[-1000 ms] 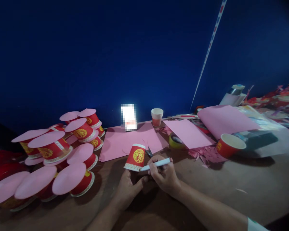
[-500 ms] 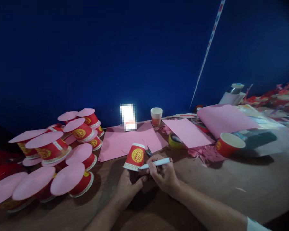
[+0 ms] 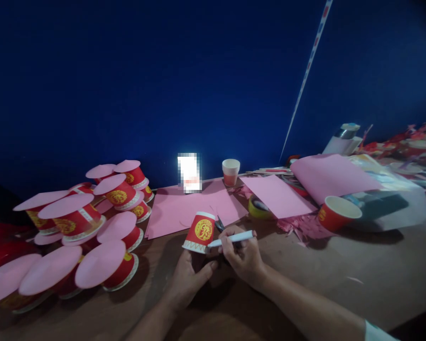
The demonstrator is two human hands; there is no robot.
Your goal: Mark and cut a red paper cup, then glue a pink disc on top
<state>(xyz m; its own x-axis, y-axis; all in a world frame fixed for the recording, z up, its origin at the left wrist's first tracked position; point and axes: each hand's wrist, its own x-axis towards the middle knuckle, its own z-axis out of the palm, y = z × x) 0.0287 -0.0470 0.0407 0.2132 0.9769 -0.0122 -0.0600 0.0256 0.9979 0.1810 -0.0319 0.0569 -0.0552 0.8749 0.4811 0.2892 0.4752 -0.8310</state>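
Observation:
My left hand (image 3: 190, 279) holds a red paper cup (image 3: 200, 231) upside down from below, its white rim with a brown zigzag line facing me. The cup bears a yellow round emblem. My right hand (image 3: 242, 255) grips a white marker pen (image 3: 234, 237), whose tip points left at the rim's right side; whether it touches cannot be made out. Just behind the right hand lies a pair of scissors (image 3: 219, 224), partly hidden. At the left stand several red cups topped with pink paper discs (image 3: 100, 264), some stacked on others.
Pink paper sheets (image 3: 170, 213) lie behind the held cup. A stack of cups (image 3: 230, 171) stands at the back, near a bright pixelated patch. To the right are a roll of yellow tape (image 3: 257, 208), shredded pink paper (image 3: 294, 225) and an upright red cup (image 3: 335, 215).
The marker's tip has shifted slightly right along the rim, and my right hand with it. The held cup has moved a little to the right.

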